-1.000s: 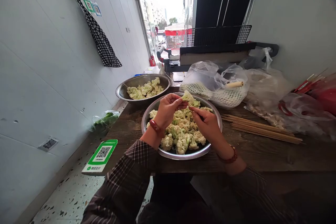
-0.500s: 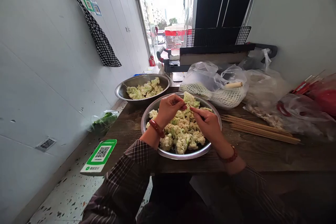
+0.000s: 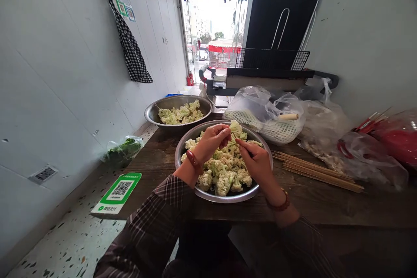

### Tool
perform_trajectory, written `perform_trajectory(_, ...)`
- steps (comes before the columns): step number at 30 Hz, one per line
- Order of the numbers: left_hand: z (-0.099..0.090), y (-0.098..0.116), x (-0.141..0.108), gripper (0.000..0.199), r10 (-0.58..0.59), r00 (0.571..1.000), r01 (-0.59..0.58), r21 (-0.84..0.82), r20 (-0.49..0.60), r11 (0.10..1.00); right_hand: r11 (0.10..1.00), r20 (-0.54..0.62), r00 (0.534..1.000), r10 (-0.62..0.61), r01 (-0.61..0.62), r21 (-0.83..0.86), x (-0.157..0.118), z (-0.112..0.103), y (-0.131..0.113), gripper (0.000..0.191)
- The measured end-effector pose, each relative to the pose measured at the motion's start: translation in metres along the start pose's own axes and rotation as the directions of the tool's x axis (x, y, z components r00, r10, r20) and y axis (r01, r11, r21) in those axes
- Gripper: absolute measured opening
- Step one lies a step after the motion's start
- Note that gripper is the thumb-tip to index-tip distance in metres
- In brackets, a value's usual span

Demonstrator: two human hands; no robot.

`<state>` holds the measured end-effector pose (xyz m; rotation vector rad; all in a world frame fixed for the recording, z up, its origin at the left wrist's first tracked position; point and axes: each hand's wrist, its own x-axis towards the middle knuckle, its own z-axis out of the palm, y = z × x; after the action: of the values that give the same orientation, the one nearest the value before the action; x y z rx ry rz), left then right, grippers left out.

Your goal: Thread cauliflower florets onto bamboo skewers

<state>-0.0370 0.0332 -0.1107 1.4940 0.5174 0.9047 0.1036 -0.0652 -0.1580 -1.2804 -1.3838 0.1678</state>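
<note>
Over a metal bowl point(image 3: 224, 200) of cauliflower florets point(image 3: 223, 178), my left hand point(image 3: 213, 139) is closed, its fingertips pinched together; what they hold is too small to make out. Close to its right, my right hand point(image 3: 256, 156) is closed too, thumb and forefinger pressed on something thin that I cannot make out. A pale green floret point(image 3: 237, 129) shows just behind the fingertips. Farther back on the left, a second metal bowl point(image 3: 151, 115) holds more cauliflower pieces point(image 3: 182, 114) with thin sticks among them.
Thin wooden skewers point(image 3: 319, 171) lie on the dark wooden table point(image 3: 153, 156) right of the near bowl. Behind them are plastic bags point(image 3: 283, 128). A green payment card point(image 3: 119, 193) lies at the left edge, and a black grill rack point(image 3: 273, 58) stands at the back.
The view has shifted slightly. My left fingertips have turned a little, and my hands remain close together over the near bowl.
</note>
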Motion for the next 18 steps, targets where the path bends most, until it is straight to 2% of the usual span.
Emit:
perform_trajectory(4, 0.000, -0.001, 0.000, 0.043, 0.025, 1.000, -0.025, 0.010, -0.014, 1.000, 0.999, 0.014, 1.000, -0.018, 0.018, -0.030, 0.000, -0.001, 0.001, 0.029)
perform_trajectory(10, -0.006, -0.004, -0.001, 0.045, -0.058, 0.998, 0.060, -0.157, 0.021, 0.986, 0.989, 0.057, 0.995, -0.077, 0.083, -0.119, 0.004, -0.005, -0.004, 0.030)
perform_trajectory(18, -0.010, -0.008, -0.003, 0.044, -0.082, 0.996, 0.086, -0.234, 0.027, 0.968, 0.978, 0.087, 0.990, -0.113, 0.126, -0.164, 0.011, -0.002, -0.005, 0.029)
